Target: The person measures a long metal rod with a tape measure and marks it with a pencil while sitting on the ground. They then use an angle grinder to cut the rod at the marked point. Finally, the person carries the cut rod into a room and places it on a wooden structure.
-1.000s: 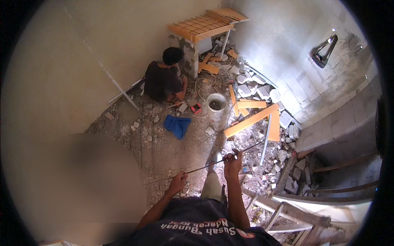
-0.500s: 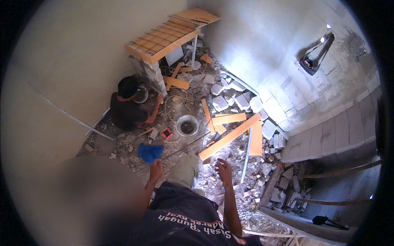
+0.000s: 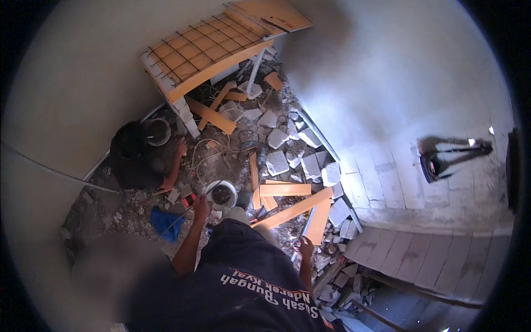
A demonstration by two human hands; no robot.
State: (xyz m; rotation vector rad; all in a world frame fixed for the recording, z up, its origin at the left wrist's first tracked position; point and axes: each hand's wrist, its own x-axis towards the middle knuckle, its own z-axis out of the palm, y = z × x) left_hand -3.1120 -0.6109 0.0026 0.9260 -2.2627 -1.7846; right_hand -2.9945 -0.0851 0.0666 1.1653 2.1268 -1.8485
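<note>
My left hand (image 3: 200, 210) is closed on a thin rod (image 3: 172, 226), which slants from above the blue cloth (image 3: 166, 223) up toward the white bucket (image 3: 231, 193). This bucket holds dark material. Off to the right, my right hand (image 3: 304, 248) hangs with its fingers loosely bent and apart; I see nothing held in it. Beneath or beside that hand, a narrow pale metal strip (image 3: 295, 255) lies against an orange board (image 3: 319, 224). A red-and-black tool or case (image 3: 189, 200) rests on the ground just beyond my left hand.
A person in dark clothes (image 3: 135, 157) crouches at the left near another bucket (image 3: 159, 131). Ahead stands an orange formwork slab (image 3: 204, 50) with a rebar grid. Broken blocks (image 3: 277, 162), cables and boards (image 3: 285, 190) litter the ground. A bag (image 3: 430, 166) hangs on the right wall.
My view has shifted forward and turned. My left hand has moved forward, from the blue cloth toward the bucket, with the rod. My right hand is now by the metal strip and orange board.
</note>
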